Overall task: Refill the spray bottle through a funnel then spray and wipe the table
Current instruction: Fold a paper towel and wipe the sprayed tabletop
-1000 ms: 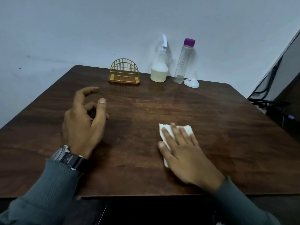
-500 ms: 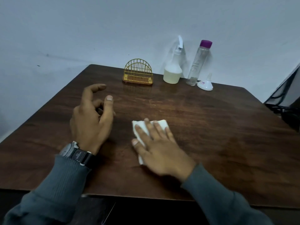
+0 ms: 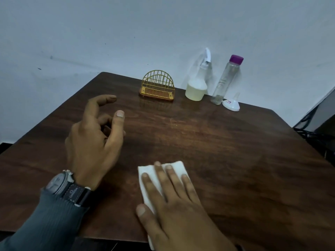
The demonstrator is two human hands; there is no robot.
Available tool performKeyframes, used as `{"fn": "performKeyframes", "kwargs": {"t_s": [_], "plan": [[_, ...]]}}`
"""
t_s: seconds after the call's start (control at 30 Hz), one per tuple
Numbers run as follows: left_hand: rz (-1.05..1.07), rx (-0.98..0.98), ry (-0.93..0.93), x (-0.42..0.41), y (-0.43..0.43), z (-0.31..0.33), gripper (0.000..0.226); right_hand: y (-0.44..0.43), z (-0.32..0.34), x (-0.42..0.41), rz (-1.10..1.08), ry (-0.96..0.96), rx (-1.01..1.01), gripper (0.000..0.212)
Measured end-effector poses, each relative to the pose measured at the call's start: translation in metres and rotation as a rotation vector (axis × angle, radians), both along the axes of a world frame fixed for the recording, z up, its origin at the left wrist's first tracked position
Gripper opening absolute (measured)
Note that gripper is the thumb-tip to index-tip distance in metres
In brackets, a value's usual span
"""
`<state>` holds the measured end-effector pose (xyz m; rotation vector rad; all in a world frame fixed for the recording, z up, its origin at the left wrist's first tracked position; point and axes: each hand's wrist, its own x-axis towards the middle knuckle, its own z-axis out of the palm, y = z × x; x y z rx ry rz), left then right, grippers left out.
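My right hand (image 3: 174, 201) lies flat with straight fingers on a folded white tissue (image 3: 178, 167), pressing it onto the dark wooden table (image 3: 235, 160) near the front edge. My left hand (image 3: 94, 142), with a watch on its wrist, hovers over the table's left part, fingers loosely curled and holding nothing. At the back by the wall stand a white spray bottle (image 3: 196, 87) with pale liquid in its lower part and a clear bottle (image 3: 226, 78) with a purple cap. A small white funnel (image 3: 232, 104) lies upside down beside the clear bottle.
A gold wire napkin holder (image 3: 157, 86) stands at the back, left of the spray bottle. Dark cables and a dark object (image 3: 317, 127) lie off the table's right edge. A pale wall rises right behind the table.
My right hand has slid the tissue left and then back toward the table's front edge. My left hand has stayed hovering in the same pose.
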<state>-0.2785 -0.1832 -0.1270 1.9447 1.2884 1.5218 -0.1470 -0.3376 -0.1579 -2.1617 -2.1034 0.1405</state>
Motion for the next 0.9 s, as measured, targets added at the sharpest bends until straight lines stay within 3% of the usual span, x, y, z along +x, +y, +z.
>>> {"fn": "performKeyframes", "kwargs": {"t_s": [0.1,0.33,0.5,0.7,0.9], "plan": [[-0.026,-0.042,-0.022,0.007,0.005,0.002,0.033,0.048,0.005,0.003,0.07,0.133,-0.114,0.065],[-0.059,-0.036,0.107,0.042,0.032,0.02,0.032,0.177,0.002,0.059,0.004,0.059,-0.174,0.069],[-0.062,-0.065,0.191,0.047,0.04,0.008,0.034,0.215,0.007,0.13,-0.161,0.05,-0.182,0.067],[-0.075,-0.068,0.201,0.043,0.038,0.002,0.035,0.191,0.006,0.245,-0.418,-0.009,-0.191,0.068],[-0.094,-0.051,0.203,0.046,0.026,0.003,0.033,0.098,0.003,0.312,-0.607,-0.009,-0.176,0.063]]}}
